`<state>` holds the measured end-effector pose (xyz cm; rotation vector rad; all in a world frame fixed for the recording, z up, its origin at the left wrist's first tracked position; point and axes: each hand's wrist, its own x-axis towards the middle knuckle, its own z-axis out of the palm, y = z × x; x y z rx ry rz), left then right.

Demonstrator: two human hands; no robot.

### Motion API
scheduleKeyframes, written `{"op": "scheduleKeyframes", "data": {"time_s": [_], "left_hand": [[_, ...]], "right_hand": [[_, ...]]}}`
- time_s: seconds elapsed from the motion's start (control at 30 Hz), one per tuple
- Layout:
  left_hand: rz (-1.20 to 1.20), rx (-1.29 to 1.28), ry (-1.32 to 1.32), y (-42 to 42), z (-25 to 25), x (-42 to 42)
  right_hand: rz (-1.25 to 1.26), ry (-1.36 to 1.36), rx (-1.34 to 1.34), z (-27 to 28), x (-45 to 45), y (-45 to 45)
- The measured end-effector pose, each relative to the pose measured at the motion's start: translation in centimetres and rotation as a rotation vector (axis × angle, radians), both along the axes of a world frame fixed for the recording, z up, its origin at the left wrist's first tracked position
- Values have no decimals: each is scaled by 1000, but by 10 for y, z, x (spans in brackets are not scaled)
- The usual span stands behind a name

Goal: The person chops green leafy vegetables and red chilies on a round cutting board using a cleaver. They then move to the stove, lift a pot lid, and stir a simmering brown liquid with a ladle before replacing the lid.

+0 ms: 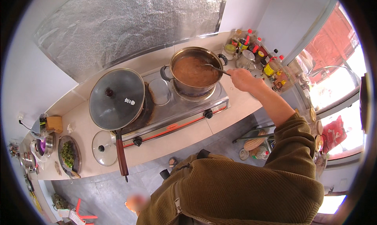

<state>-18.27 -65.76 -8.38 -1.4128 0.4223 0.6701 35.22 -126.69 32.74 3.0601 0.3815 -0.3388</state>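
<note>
My right hand (243, 80) grips the dark handle of a metal spoon or ladle (216, 68). Its head dips into reddish-brown liquid (191, 70) in a two-handled metal pot (194, 90). That pot rests on the right burner of a two-burner gas stove (179, 113). On the left burner is a wok with a wooden handle (121, 154), covered by a dark glass lid (117, 107). A blurred, skin-toned patch (137, 201) beside my jacket may be my left hand; what it holds cannot be made out.
Several sauce bottles (250, 42) and a glass jug (245, 60) crowd the counter's right corner. A clear lid (103, 148) lies left of the stove. Chopped greens (67, 154) sit on a round board (77, 157). Foil (132, 28) covers the wall. Below stands a red-legged stool (84, 216).
</note>
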Motion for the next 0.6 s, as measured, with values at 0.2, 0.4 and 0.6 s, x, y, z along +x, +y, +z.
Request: {"op": "scheduleKeyframes", "data": {"time_s": [0.2,0.4,0.6], "left_hand": [[38,-177,-146,0,-9,11],[60,-278,-240,-1,-10,8],[185,-548,-484,-8,-12,-6]], "right_hand": [[-18,50,-37,33,-2,7],[-35,295,95,50,23,15],[-217,524,422,27,33,18]]}}
